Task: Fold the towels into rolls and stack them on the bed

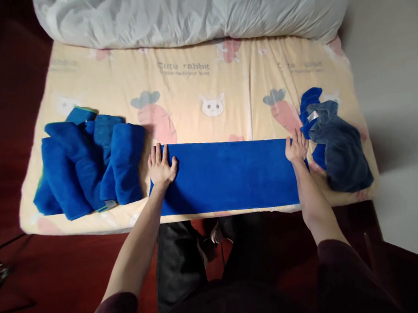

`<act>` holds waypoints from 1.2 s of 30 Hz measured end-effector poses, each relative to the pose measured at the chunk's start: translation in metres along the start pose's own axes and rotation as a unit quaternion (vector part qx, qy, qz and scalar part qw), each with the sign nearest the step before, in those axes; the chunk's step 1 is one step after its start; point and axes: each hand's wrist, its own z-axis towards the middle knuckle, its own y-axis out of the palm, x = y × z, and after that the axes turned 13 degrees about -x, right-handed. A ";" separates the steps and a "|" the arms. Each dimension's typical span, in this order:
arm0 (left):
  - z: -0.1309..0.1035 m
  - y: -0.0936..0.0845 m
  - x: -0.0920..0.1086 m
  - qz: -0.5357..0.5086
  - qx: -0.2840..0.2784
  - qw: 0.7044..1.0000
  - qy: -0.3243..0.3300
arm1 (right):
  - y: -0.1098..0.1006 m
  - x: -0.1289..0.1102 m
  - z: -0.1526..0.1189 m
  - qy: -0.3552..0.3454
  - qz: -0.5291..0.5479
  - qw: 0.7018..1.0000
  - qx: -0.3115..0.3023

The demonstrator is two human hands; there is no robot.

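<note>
A blue towel (228, 176) lies flat as a long rectangle along the front edge of the bed. On its far left corner rests my left hand (162, 169), palm down with the fingers spread. My right hand (296, 146) presses flat on the far right corner, fingers stretched out. Neither hand grips anything. To the left is a heap of crumpled blue towels (93, 160), close beside my left hand. Just right of my right hand lies a bunched grey-blue cloth (346, 150) with a white tag, partly over some brighter blue cloth (310, 99).
The bed has a pale yellow sheet (189, 93) printed with carrots and rabbits. A puffy grey-white quilt (190, 13) is rolled along the far side. A pale wall or panel (404, 112) borders the right. Thin black stand legs (4, 273) stand on the floor at left.
</note>
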 end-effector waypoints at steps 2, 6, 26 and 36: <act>0.000 0.000 0.000 -0.012 -0.003 1.000 -0.002 | 0.001 -0.003 0.001 0.013 0.019 0.999 0.032; 0.004 -0.001 0.003 -0.032 -0.002 0.999 0.010 | 0.001 -0.020 -0.019 0.090 0.042 0.986 0.132; -0.241 0.029 -0.020 -0.039 -0.025 0.998 -0.035 | 0.016 0.022 -0.251 0.118 -0.014 0.989 -0.092; -0.248 0.014 -0.034 -0.055 -0.075 0.996 -0.017 | 0.014 0.029 -0.275 0.125 0.035 0.979 -0.155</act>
